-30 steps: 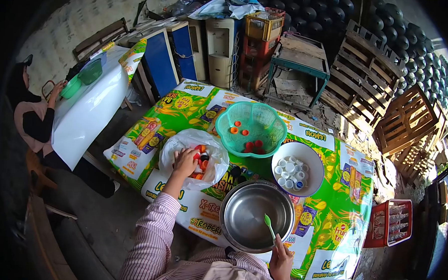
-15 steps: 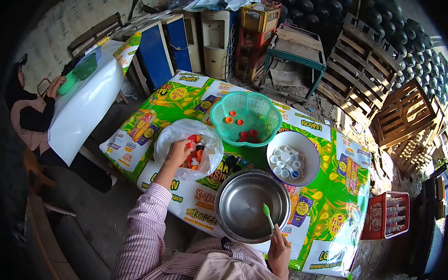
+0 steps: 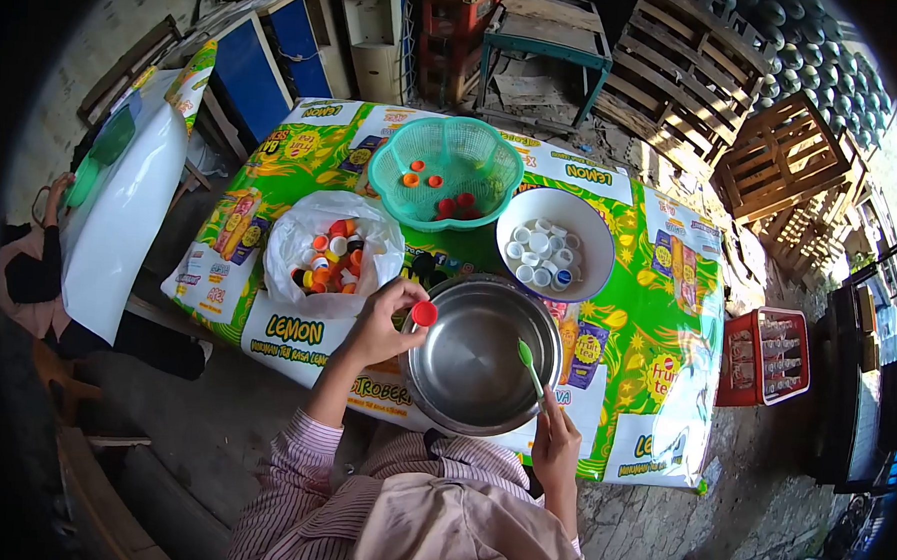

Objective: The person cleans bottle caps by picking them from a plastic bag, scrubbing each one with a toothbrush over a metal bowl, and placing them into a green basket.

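My left hand (image 3: 391, 323) pinches a red bottle cap (image 3: 424, 313) at the left rim of a steel bowl (image 3: 470, 361). In my right hand (image 3: 556, 440) is a slim utensil (image 3: 528, 361) with a green, spoon-like head and a pale handle, its head over the bowl's right side. Left of the bowl, an open white plastic bag (image 3: 289, 223) holds mixed red, orange, white and dark caps. Behind stands a turquoise basket (image 3: 445, 140) with several orange and red caps inside. White caps (image 3: 543, 254) lie in a white basin (image 3: 596, 226).
A green printed cover (image 3: 657, 319) lies over the table. To the left, another person (image 3: 33, 282) sits by a white-covered table (image 3: 132, 196) with green containers. A red crate (image 3: 765, 359) stands to the right, wooden pallets (image 3: 677, 85) at the back.
My left hand has come out of the bag with a red cap and moved right to the steel bowl. My right hand keeps hold of the utensil. The camera view has shifted.
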`<control>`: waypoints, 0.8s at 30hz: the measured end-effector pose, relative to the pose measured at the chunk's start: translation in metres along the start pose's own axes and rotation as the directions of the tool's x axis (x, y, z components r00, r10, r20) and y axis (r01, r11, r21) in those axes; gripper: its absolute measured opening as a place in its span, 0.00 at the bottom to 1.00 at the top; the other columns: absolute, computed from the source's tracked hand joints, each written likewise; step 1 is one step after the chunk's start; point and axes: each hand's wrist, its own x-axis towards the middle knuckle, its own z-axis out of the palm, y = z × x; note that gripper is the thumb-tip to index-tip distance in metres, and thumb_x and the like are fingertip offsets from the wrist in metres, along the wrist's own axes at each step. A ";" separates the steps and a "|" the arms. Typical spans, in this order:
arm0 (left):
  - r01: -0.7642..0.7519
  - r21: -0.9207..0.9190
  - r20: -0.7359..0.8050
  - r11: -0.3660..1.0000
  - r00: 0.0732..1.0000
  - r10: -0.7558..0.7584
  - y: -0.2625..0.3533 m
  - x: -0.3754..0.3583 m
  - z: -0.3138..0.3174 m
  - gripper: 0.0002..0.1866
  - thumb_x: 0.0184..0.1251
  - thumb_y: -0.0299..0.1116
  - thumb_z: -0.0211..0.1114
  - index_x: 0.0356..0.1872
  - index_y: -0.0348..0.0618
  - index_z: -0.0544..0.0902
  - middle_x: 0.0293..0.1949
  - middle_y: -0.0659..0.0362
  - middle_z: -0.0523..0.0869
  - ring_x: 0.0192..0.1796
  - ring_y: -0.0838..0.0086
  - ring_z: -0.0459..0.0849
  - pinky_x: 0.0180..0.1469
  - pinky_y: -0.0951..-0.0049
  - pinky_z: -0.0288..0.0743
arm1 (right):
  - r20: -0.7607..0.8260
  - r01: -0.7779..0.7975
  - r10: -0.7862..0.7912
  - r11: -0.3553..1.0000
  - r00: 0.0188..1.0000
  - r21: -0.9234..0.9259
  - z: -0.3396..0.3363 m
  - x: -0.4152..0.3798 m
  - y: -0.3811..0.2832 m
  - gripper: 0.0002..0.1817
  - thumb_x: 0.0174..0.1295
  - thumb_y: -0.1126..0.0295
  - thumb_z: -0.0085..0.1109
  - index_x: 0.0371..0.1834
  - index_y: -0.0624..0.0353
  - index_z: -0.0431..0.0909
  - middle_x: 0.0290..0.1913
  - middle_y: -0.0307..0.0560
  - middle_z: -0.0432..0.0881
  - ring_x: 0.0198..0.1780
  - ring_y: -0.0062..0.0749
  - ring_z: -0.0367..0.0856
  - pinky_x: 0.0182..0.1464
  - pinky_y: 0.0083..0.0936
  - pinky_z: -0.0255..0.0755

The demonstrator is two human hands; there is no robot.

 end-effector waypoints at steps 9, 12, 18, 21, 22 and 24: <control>-0.162 0.454 0.346 0.876 0.938 -0.006 -0.032 0.008 0.083 0.28 0.44 0.23 0.69 0.52 0.46 0.74 0.39 0.60 0.81 0.46 0.66 0.80 0.49 0.65 0.71 | -0.049 0.010 -0.009 1.000 0.999 0.024 -0.001 -0.012 0.007 0.25 0.58 0.80 0.51 0.61 0.54 0.69 0.26 0.54 0.76 0.25 0.47 0.76 0.28 0.36 0.68; -0.168 0.515 0.370 0.841 0.928 -0.041 -0.039 0.011 0.089 0.30 0.45 0.25 0.68 0.55 0.48 0.72 0.41 0.61 0.81 0.48 0.67 0.79 0.53 0.64 0.67 | -0.050 0.001 0.001 1.000 0.999 0.029 -0.001 -0.013 0.007 0.25 0.58 0.80 0.51 0.61 0.54 0.69 0.26 0.53 0.75 0.24 0.46 0.75 0.28 0.35 0.68; -0.155 0.551 0.403 0.820 0.910 -0.099 -0.045 0.009 0.088 0.31 0.46 0.26 0.68 0.56 0.49 0.72 0.42 0.62 0.80 0.49 0.68 0.79 0.55 0.64 0.63 | -0.053 -0.018 0.020 0.999 0.998 0.038 -0.002 -0.014 0.009 0.25 0.58 0.80 0.51 0.61 0.54 0.69 0.25 0.53 0.75 0.23 0.45 0.75 0.28 0.34 0.67; -0.220 0.550 0.387 0.805 0.922 -0.012 -0.046 0.007 0.087 0.32 0.44 0.25 0.68 0.57 0.47 0.71 0.41 0.59 0.81 0.47 0.65 0.80 0.54 0.64 0.67 | -0.050 -0.015 0.017 0.999 0.999 0.038 -0.001 -0.014 0.009 0.25 0.58 0.80 0.51 0.61 0.54 0.69 0.25 0.53 0.74 0.23 0.45 0.74 0.27 0.34 0.67; -0.222 0.549 0.388 0.805 0.922 -0.010 -0.045 0.008 0.087 0.32 0.44 0.25 0.68 0.57 0.47 0.71 0.41 0.59 0.81 0.47 0.65 0.80 0.54 0.64 0.67 | -0.042 -0.019 0.020 0.999 0.999 0.029 -0.002 -0.013 0.008 0.25 0.59 0.80 0.51 0.62 0.53 0.69 0.25 0.53 0.74 0.23 0.45 0.74 0.27 0.35 0.67; -0.111 0.379 0.367 0.919 0.930 -0.039 -0.044 0.010 0.085 0.35 0.43 0.23 0.68 0.59 0.45 0.70 0.39 0.56 0.81 0.44 0.65 0.81 0.51 0.65 0.72 | -0.038 -0.024 0.025 1.000 0.999 0.017 -0.002 -0.013 0.007 0.25 0.59 0.79 0.51 0.62 0.52 0.69 0.25 0.53 0.74 0.23 0.46 0.74 0.28 0.35 0.67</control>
